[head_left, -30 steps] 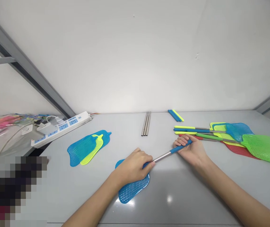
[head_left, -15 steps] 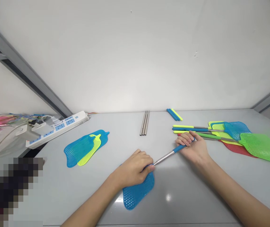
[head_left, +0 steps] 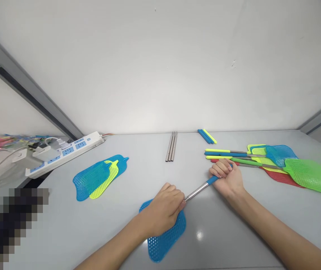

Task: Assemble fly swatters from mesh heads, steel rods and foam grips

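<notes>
A blue fly swatter (head_left: 166, 242) slants across the table in front of me, its perforated head toward the near edge. My left hand (head_left: 166, 210) is closed around the neck, where the head meets the silver metal rod (head_left: 197, 192), and covers part of the head. Wrapped round the blue handle (head_left: 212, 179) at the far end of the rod is my right hand (head_left: 227, 176), palm turned up. Just beyond it lie handles of several finished-looking swatters, among them one with a green head (head_left: 309, 176).
Three metal rods (head_left: 171, 147) lie side by side near the wall, with a few loose blue and yellow handles (head_left: 206, 136) to their right. Loose blue and yellow swatter heads (head_left: 101, 177) overlap on the left. A white power strip (head_left: 67, 152) with plugs runs along the left edge.
Both hands and the blue swatter have shifted slightly toward me. My right hand has closed tighter round the handle, and more of the swatter head shows beside my left hand.
</notes>
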### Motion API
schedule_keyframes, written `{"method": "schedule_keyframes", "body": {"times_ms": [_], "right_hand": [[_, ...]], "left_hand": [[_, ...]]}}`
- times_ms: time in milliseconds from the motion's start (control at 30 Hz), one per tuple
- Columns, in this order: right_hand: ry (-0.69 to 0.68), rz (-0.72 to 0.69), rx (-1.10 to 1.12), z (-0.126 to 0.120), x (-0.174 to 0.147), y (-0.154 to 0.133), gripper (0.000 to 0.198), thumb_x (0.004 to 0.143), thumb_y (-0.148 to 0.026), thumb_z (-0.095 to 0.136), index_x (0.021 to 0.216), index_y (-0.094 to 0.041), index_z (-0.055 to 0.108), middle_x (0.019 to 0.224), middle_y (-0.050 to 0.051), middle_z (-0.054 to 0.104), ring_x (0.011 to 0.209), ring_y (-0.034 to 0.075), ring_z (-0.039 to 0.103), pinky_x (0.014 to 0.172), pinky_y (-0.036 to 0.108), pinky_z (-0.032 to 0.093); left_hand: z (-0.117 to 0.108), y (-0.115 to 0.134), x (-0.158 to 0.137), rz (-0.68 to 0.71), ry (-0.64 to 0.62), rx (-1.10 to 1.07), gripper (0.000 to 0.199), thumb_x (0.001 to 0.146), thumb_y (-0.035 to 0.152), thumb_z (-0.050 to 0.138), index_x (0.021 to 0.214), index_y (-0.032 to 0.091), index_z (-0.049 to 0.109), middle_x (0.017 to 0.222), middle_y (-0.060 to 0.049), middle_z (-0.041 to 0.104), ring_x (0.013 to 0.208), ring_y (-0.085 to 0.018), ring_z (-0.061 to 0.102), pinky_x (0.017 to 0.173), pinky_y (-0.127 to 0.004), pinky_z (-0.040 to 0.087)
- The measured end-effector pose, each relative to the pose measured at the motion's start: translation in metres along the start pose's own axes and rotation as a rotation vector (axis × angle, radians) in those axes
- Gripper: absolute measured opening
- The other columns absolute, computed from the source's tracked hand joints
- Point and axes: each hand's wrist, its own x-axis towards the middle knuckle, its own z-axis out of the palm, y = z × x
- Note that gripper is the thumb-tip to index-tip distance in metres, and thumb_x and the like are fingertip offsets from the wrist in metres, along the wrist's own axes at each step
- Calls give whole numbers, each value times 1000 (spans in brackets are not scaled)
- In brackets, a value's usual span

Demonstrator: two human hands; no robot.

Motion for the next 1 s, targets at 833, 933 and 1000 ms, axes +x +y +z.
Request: {"method": "schedule_keyframes", "body": {"times_ms": [833,933,1000], "right_hand": [[-29,-7,-64,-10,3,5,29,66,-11,37,49,-19,15,39,-7,13,32,6,18,33,19,25],[-32,10,-50,-9,3,5,29,67,-11,37,50,-19,15,40,-7,12,32,7,18,33,19,25],[-34,28,-42,-9,4,4,29,68,-10,36,50,-19,15,40,-7,12,33,7,18,33,19,25]], "left_hand": [[-2,0,-2,-17,-4,-58,26,87,21,21,62,18,28,64,1,44,64,-13,37,69,-30,29],[-2,0,-1,-14,-15,-43,27,87,21,20,62,18,29,64,1,45,64,-13,38,69,-30,29],[-3,0,-1,-13,-12,-44,27,87,21,21,62,18,29,64,0,45,64,-13,38,69,-30,29]]}}
